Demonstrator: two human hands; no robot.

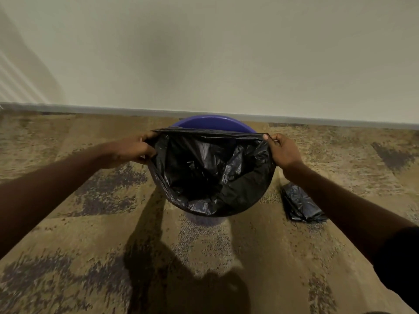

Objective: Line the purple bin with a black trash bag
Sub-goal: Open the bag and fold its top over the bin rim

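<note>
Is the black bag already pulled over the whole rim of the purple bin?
No, the far rim of the purple bin is bare beyond the black bag.

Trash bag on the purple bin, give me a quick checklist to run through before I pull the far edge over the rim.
1. Left hand grips the black trash bag at its left edge: ok.
2. Right hand grips the bag's right edge: ok.
3. Bag mouth is spread open across the bin: ok.
4. Near side of the bag is folded over the rim: ok, it drapes down the front.
5. Far rim of the purple bin is covered: not ok, purple plastic shows bare behind the stretched edge.
6. Bag bottom reaches the bin floor: cannot tell, folds hide it.
</note>
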